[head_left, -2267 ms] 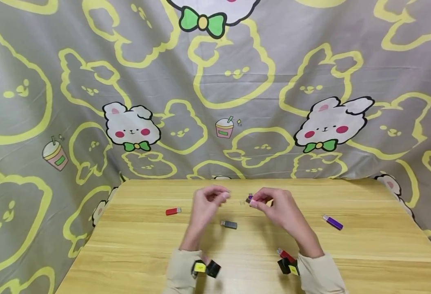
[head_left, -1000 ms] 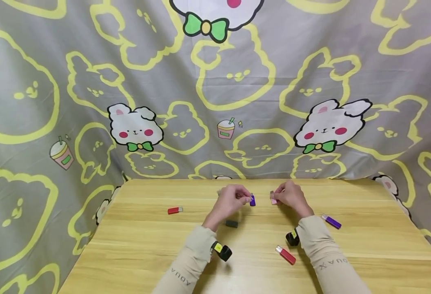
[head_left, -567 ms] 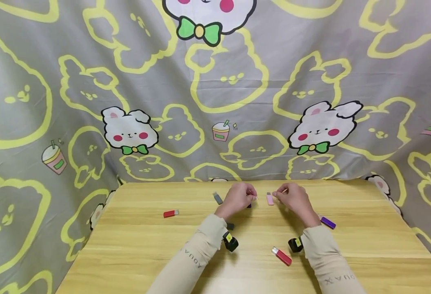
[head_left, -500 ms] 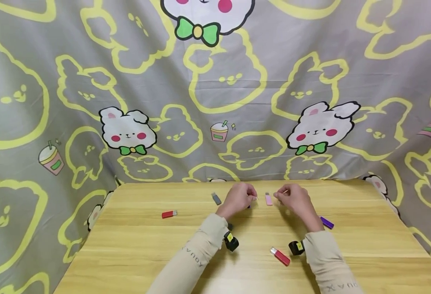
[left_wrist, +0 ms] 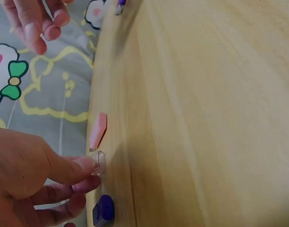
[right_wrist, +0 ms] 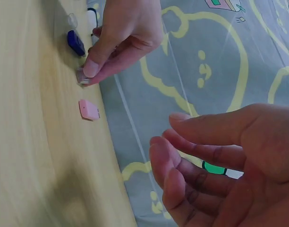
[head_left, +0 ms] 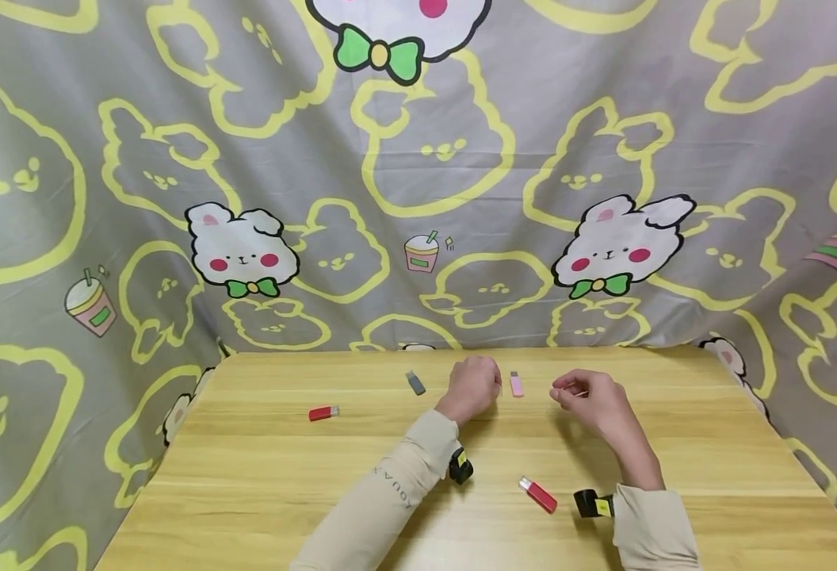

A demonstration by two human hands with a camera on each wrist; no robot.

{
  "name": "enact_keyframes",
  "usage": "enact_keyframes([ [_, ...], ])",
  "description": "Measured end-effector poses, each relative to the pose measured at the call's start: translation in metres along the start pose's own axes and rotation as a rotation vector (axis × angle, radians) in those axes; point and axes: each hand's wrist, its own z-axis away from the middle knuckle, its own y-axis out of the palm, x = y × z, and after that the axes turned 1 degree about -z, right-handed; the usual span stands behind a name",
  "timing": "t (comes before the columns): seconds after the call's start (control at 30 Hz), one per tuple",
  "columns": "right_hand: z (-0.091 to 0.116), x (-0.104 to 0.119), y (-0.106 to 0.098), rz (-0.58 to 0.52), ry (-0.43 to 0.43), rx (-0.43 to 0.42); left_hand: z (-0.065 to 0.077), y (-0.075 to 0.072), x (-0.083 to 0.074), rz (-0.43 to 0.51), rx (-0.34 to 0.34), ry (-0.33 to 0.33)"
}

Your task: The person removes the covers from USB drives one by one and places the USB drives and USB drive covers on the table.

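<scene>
Left wrist: rounded transparent cap [left_wrist: 101, 163]

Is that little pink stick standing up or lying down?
Lying down: the pink stick stretches flat on the table, metal end toward the patterned cloth.

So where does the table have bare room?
The table is bare right of the right forearm, and between the left sleeve and the farther red stick. Crowded: the far middle: grey stick, pink stick and purple stick by the left hand.
</scene>
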Motion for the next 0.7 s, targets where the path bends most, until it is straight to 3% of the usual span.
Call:
enact_keyframes([
  [0.13, 0.003, 0.004, 0.003, 0.003, -0.014, -0.003, 0.004, 0.001, 0.004, 0.006, -0.034, 0.008],
  [0.23, 0.005, 0.008, 0.005, 0.012, -0.024, 0.010, 0.012, -0.004, 0.009, 0.097, -0.060, 0.010],
  [0.43, 0.015, 0.021, 0.001, 0.050, -0.086, 0.059, 0.042, -0.040, 0.023, 0.400, -0.088, -0.042],
  [0.57, 0.021, 0.031, -0.003, 0.070, -0.134, 0.107, 0.068, -0.063, 0.037, 0.512, -0.161, -0.065],
  [0.7, 0.025, 0.038, -0.005, 0.140, -0.156, 0.203, 0.094, -0.076, 0.052, 0.573, -0.214, -0.081],
])
